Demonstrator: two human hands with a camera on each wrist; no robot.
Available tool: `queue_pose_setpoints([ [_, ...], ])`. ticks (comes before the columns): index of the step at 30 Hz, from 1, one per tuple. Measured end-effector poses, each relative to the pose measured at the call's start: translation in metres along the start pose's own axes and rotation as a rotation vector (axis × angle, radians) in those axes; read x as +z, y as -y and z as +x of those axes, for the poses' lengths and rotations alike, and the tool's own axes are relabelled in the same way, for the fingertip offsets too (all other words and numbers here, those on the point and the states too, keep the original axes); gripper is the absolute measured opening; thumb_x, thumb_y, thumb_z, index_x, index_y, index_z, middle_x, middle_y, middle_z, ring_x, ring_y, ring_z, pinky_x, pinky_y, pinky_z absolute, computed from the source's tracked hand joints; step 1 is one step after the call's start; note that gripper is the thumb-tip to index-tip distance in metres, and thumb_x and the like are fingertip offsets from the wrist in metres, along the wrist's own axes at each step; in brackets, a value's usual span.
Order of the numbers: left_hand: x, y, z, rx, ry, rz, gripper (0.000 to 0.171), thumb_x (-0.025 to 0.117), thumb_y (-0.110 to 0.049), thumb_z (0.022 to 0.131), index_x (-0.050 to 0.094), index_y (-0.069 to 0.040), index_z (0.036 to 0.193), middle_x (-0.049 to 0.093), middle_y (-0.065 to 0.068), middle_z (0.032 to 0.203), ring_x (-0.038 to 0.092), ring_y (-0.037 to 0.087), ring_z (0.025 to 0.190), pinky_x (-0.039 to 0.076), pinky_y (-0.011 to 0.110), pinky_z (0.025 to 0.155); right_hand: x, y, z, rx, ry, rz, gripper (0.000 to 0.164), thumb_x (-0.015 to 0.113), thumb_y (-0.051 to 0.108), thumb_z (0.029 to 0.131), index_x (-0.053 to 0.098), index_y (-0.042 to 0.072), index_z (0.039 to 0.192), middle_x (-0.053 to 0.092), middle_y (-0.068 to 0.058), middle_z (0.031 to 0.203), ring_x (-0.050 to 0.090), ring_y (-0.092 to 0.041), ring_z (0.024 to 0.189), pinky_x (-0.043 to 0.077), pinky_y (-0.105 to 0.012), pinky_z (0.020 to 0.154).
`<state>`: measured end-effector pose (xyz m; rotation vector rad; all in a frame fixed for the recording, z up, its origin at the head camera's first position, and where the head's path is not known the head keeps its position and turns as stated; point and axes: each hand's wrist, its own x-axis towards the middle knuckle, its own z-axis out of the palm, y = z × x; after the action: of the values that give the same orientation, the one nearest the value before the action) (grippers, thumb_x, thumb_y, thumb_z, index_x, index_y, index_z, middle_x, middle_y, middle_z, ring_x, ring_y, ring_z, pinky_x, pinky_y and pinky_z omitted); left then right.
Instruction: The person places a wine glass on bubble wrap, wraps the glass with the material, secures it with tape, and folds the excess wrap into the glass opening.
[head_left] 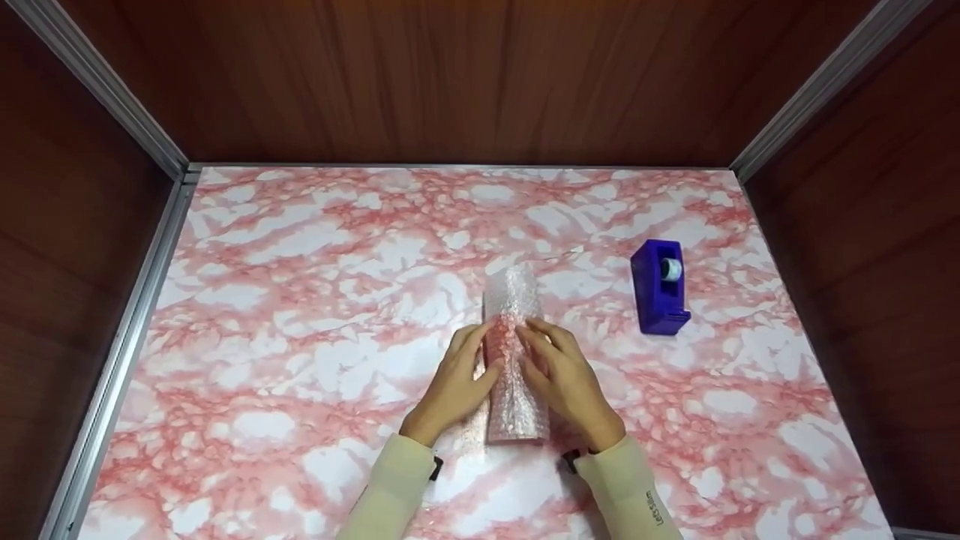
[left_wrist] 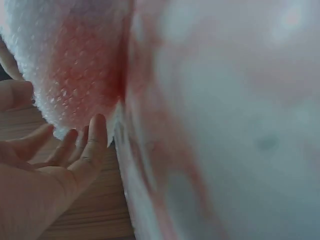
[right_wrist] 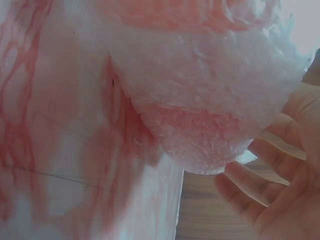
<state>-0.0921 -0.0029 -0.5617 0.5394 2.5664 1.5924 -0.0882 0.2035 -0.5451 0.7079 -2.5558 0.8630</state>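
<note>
Walls (head_left: 450,82): brown wood grain, beyond the roll and off to both its sides.
Desk (head_left: 360,262): pink-and-white marbled, underneath the roll.
Roll (head_left: 517,416): bubble wrap, lying lengthwise on the desk between the two grips, a reddish tint showing through it.
Left grip (head_left: 454,375): loose, its relaxed fingers resting against the roll's left side.
Right grip (head_left: 566,375): loose as well, its slightly bent fingers touching the roll's right side.
Dispenser (head_left: 660,289): purple, to the right of the roll and well apart from it.
Tape (head_left: 671,270): whitish, inside the dispenser, likewise right of the roll.
</note>
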Motion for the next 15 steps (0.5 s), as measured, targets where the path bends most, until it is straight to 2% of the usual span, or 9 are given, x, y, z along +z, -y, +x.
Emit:
queue_pose_setpoints([
  [3, -0.003, -0.004, 0.008, 0.062, 0.034, 0.040, 0.063, 0.065, -0.033, 0.098, 0.040, -0.020, 0.154, 0.035, 0.005, 0.151, 0.040, 0.024, 0.135, 0.038, 0.043, 0.108, -0.001, -0.001, 0.001, 0.004, 0.008, 0.001, 0.045, 0.075, 0.009, 0.089, 0.064, 0.004, 0.133, 0.056, -0.018, 0.136, 0.052, -0.034, 0.124, 0.046, -0.046, 0.099],
  [7, -0.009, -0.008, 0.019, 0.116, 0.102, 0.133, 0.068, 0.068, -0.042, 0.095, 0.040, -0.025, 0.155, 0.033, 0.008, 0.151, 0.038, 0.025, 0.135, 0.040, 0.044, 0.106, -0.002, -0.002, 0.000, 0.014, 0.024, 0.008, 0.048, 0.076, 0.008, 0.088, 0.063, 0.005, 0.134, 0.055, -0.017, 0.137, 0.051, -0.034, 0.124, 0.046, -0.047, 0.099],
  [11, -0.016, -0.012, 0.027, 0.095, 0.194, 0.212, 0.074, 0.070, -0.049, 0.092, 0.036, -0.033, 0.156, 0.030, 0.009, 0.151, 0.038, 0.025, 0.132, 0.045, 0.045, 0.099, -0.004, -0.002, 0.000, 0.022, 0.036, 0.024, 0.050, 0.076, 0.007, 0.088, 0.062, 0.005, 0.136, 0.054, -0.017, 0.138, 0.050, -0.033, 0.125, 0.045, -0.046, 0.101],
  [15, -0.020, -0.014, 0.032, 0.065, 0.252, 0.252, 0.079, 0.072, -0.051, 0.089, 0.034, -0.034, 0.157, 0.027, 0.009, 0.152, 0.039, 0.025, 0.132, 0.048, 0.045, 0.096, -0.006, -0.003, -0.001, 0.026, 0.052, 0.038, 0.049, 0.074, 0.008, 0.090, 0.061, 0.006, 0.137, 0.054, -0.016, 0.139, 0.050, -0.033, 0.126, 0.043, -0.045, 0.104],
])
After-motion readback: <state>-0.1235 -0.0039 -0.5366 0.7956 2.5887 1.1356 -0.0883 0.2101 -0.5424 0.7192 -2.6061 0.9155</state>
